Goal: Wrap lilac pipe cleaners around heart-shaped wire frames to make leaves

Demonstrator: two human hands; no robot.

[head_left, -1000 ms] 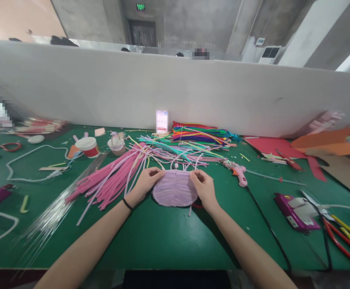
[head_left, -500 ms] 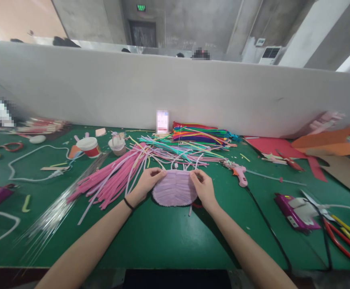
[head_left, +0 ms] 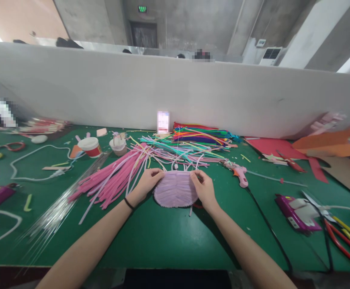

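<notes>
A flat, rounded lilac piece made of pipe cleaners (head_left: pixel 176 190) is held up above the green table, its straight edge at the top and its curved rim below. My left hand (head_left: pixel 148 182) pinches its upper left corner between thumb and fingers. At the upper right corner, my right hand (head_left: pixel 204 186) grips it in the same way. Just behind it lie loose lilac and pink pipe cleaners, and a bundle of pink pipe cleaners (head_left: pixel 114 176) spreads out to the left. Part of a red thing shows beneath the piece near my right hand; its kind is hidden.
A pink glue gun (head_left: pixel 240 175) with a black cord lies to the right, near a purple power strip (head_left: pixel 297 214) and large scissors (head_left: pixel 340 233). Clear thin sticks (head_left: pixel 60 208), a paper cup (head_left: pixel 89 147) and a white cable are on the left. A grey partition (head_left: pixel 117 88) stands behind.
Both hands keep their grip on the lilac piece, which stays almost in place. The whole view has shifted very slightly.
</notes>
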